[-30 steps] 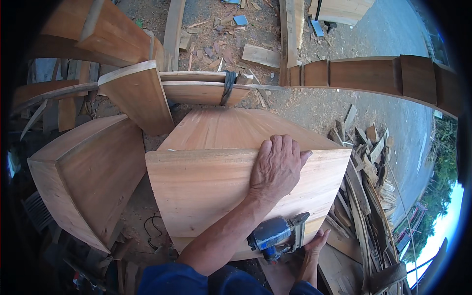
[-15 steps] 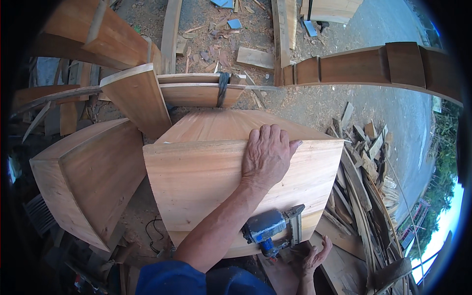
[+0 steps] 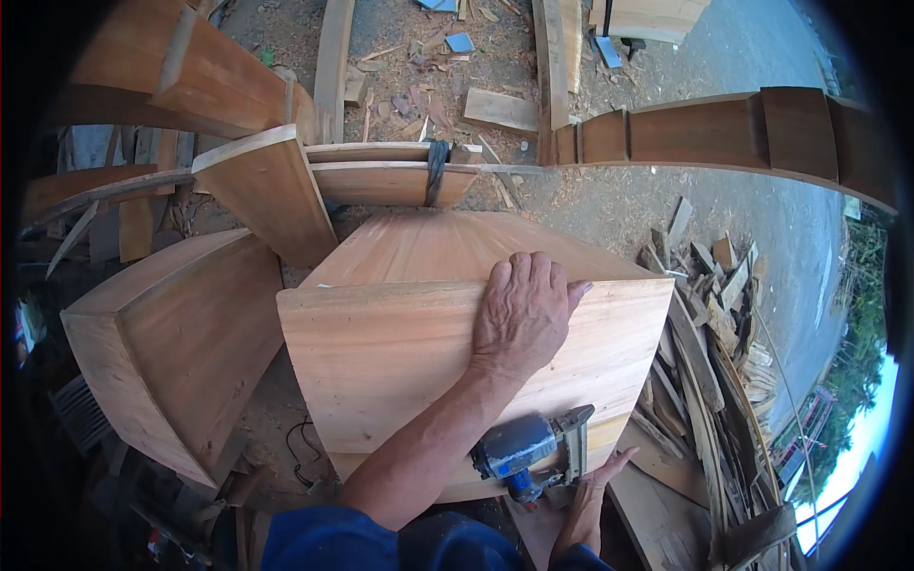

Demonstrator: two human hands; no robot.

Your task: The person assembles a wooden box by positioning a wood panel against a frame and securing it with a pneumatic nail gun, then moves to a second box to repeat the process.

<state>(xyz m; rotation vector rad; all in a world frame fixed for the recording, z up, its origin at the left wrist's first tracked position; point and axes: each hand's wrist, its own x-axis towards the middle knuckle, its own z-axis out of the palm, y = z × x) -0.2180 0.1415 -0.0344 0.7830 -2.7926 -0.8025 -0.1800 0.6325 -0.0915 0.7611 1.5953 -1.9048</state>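
In front of me stands a large box-like piece of pale wood, its broad front panel [image 3: 381, 366] facing me. My left hand [image 3: 524, 319] is closed over the panel's top edge, fingers curled to the far side. A blue-grey nail gun [image 3: 519, 447] rests against the lower right of the panel, below my left forearm. Just beside its nose, at the panel's lower right edge, is my right hand [image 3: 592, 476]. Its visible fingers are stretched out to the right, and it does not grip the nail gun. Part of that hand is hidden behind the panel and tool.
Another wooden box [image 3: 181, 352] stands at the left, near an upright board [image 3: 262, 195]. Curved boards bound with a black strap [image 3: 436, 176] lie beyond. A curved wooden beam [image 3: 700, 128] spans the far right. Scrap wood [image 3: 700, 381] is heaped at the right.
My right hand has risen from below to the panel's lower right edge. The panel, my left hand and the nail gun sit slightly lower and farther right in view.
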